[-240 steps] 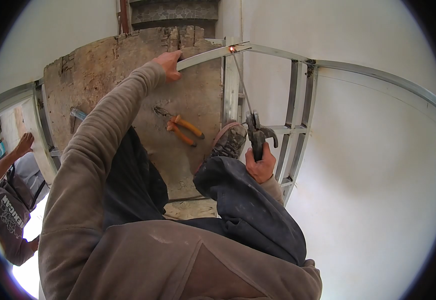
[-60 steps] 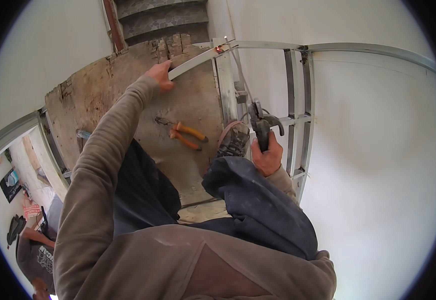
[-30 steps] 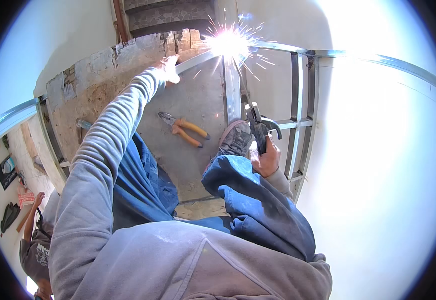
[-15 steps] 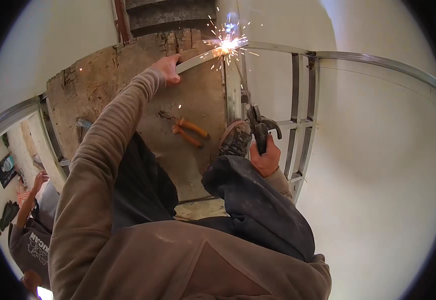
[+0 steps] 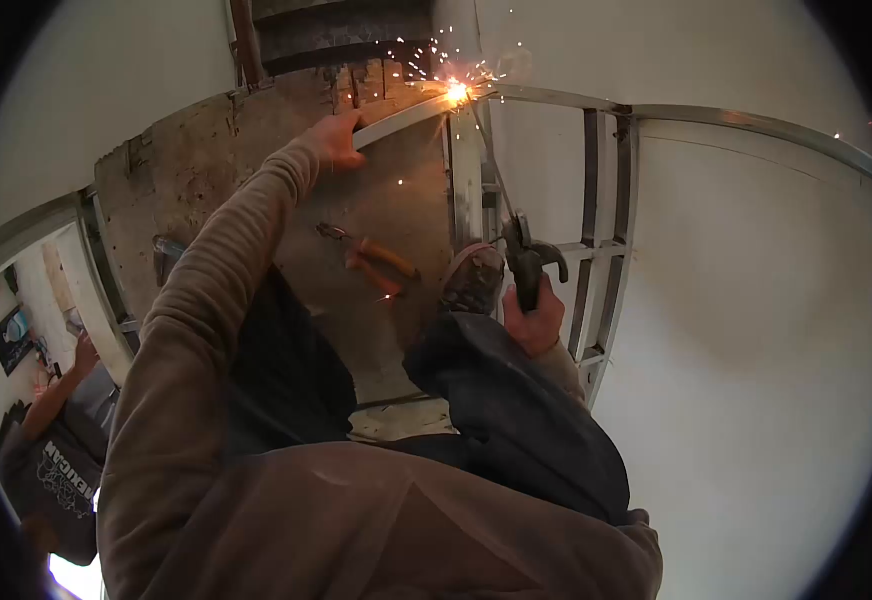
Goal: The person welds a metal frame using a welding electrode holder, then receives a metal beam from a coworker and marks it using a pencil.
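Note:
My left hand (image 5: 336,142) is closed around the near end of a metal bar (image 5: 402,122). The bar's far end meets the metal frame (image 5: 546,97) at a bright, sparking arc. In my right hand (image 5: 536,322) is a dark electrode holder (image 5: 524,262), gripped by its handle. A thin welding rod (image 5: 488,152) runs from the holder's jaws up to the arc. Pliers with orange handles (image 5: 381,262) lie on the worn board (image 5: 396,340) between my legs. Glare hides the joint itself.
A shoe (image 5: 474,278) rests beside the electrode holder. Frame uprights (image 5: 590,180) stand to the right, before a pale wall (image 5: 756,300). Stair steps (image 5: 346,35) rise at the top. Through the opening at lower left, a person in a dark shirt (image 5: 56,480) raises an arm.
The electrode holder has shifted slightly right and down, and its rod now shows clearly. The glow turned more orange and the scene darker. The person at lower left has moved a little.

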Demonstrator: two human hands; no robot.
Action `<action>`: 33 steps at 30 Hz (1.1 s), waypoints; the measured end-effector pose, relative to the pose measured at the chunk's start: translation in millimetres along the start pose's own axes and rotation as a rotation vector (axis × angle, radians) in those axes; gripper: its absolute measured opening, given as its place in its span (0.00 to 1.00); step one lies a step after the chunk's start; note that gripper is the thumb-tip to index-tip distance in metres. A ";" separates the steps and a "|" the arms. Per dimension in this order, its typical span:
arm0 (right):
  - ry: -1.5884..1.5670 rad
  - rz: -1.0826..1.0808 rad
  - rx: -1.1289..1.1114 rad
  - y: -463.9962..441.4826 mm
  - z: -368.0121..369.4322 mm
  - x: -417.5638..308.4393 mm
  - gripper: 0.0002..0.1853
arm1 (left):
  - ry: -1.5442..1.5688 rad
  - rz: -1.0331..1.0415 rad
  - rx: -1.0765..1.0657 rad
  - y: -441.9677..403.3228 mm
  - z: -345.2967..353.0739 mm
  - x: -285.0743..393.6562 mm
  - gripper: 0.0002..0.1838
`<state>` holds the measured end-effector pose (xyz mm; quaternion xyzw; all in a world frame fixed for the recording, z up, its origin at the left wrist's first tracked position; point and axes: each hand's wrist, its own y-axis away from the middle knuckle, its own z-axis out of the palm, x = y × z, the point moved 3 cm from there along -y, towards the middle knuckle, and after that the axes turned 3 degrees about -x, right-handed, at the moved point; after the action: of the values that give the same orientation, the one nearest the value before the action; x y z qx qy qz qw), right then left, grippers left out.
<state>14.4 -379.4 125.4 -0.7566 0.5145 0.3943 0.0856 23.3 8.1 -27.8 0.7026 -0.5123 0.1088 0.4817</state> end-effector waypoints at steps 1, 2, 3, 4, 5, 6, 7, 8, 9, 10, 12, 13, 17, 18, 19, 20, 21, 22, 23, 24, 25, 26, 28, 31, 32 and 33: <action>0.018 -0.027 0.054 1.1 -1.1 1.4 0.13 | -0.040 0.052 0.075 -4.8 5.7 -8.4 0.27; 0.019 -0.038 0.091 1.8 -1.5 3.7 0.13 | -0.030 0.050 0.071 -4.2 5.0 -7.4 0.26; 0.020 -0.048 0.128 2.6 -2.6 5.2 0.13 | -0.020 0.048 0.068 -2.6 3.9 -4.8 0.25; 0.005 -0.016 0.123 2.4 -2.6 7.3 0.13 | -0.031 0.048 0.075 -1.7 4.3 -4.2 0.24; -0.012 0.018 0.117 2.1 -4.1 8.6 0.13 | -0.043 0.047 0.081 -0.2 4.3 -2.6 0.24; -0.028 0.052 0.111 1.8 -5.8 9.9 0.13 | -0.055 0.046 0.086 0.4 4.6 -2.0 0.23; -0.075 0.048 0.125 0.4 -7.6 10.2 0.13 | -0.062 0.057 0.089 0.2 5.0 -2.3 0.23; -0.121 0.044 0.140 -2.1 -9.9 10.4 0.14 | -0.069 0.068 0.092 -0.3 5.2 -3.0 0.23; -0.169 0.041 0.153 -3.8 -12.9 11.1 0.14 | -0.076 0.078 0.094 -0.5 4.3 -4.2 0.23; -0.294 0.160 0.086 -9.0 -17.1 6.0 0.15 | -0.081 0.071 0.099 1.1 2.9 -3.4 0.23; -0.787 0.251 0.001 -13.9 -37.8 -7.3 0.14 | -0.098 0.065 0.105 2.5 1.6 -1.1 0.23; -0.893 0.240 -0.038 -15.9 -42.9 -8.0 0.14 | -0.085 0.082 0.110 2.0 1.4 -1.1 0.23; -0.705 0.300 -0.075 -17.5 -45.3 1.6 0.11 | -0.047 0.132 0.110 -0.3 0.4 -4.1 0.22; -0.633 0.277 -0.065 -15.8 -40.0 7.3 0.11 | -0.041 0.140 0.107 -1.4 -0.4 -4.0 0.22; -0.560 0.255 -0.055 -13.7 -34.1 14.2 0.10 | -0.058 0.131 0.096 -1.1 -1.0 -2.3 0.23; -0.491 0.204 -0.025 -11.8 -28.3 23.4 0.10 | -0.075 0.122 0.087 -0.6 -1.8 -1.0 0.23; -0.419 0.173 -0.013 -10.8 -26.6 20.5 0.10 | -0.091 0.112 0.079 -0.8 -1.9 -0.7 0.24; -0.348 0.142 -0.003 -9.6 -23.9 16.3 0.10 | -0.089 0.100 0.077 -1.2 -1.5 -0.3 0.24; -0.278 0.111 0.007 -8.3 -22.1 12.6 0.10 | -0.088 0.086 0.075 -1.1 -1.3 -0.6 0.25; -0.246 0.156 -0.019 -6.8 -21.5 11.4 0.12 | -0.087 0.073 0.075 -1.6 -0.9 -1.7 0.26; -0.243 0.147 -0.016 -6.0 -19.7 9.9 0.12 | -0.099 0.099 0.099 -1.6 -1.8 -1.8 0.26; -0.239 0.138 -0.013 -5.1 -17.8 8.4 0.12 | -0.111 0.126 0.123 -1.5 -2.2 -1.8 0.26; -0.230 0.115 0.002 -3.1 -15.5 6.8 0.11 | -0.109 0.144 0.130 -0.2 -3.4 -0.7 0.27; -0.215 0.093 0.047 -0.1 -14.4 9.7 0.10 | -0.079 0.136 0.097 -0.4 -5.3 1.7 0.28; -0.211 0.101 0.063 1.0 -14.4 12.6 0.10 | -0.073 0.141 0.095 0.5 -5.4 2.9 0.29; -0.208 0.109 0.079 0.9 -14.7 13.1 0.11 | -0.068 0.145 0.093 0.6 -5.7 2.6 0.29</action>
<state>23.3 -397.0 126.6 -0.6786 0.5584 0.4541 0.1469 25.9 10.9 -22.8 0.6886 -0.5722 0.1430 0.4219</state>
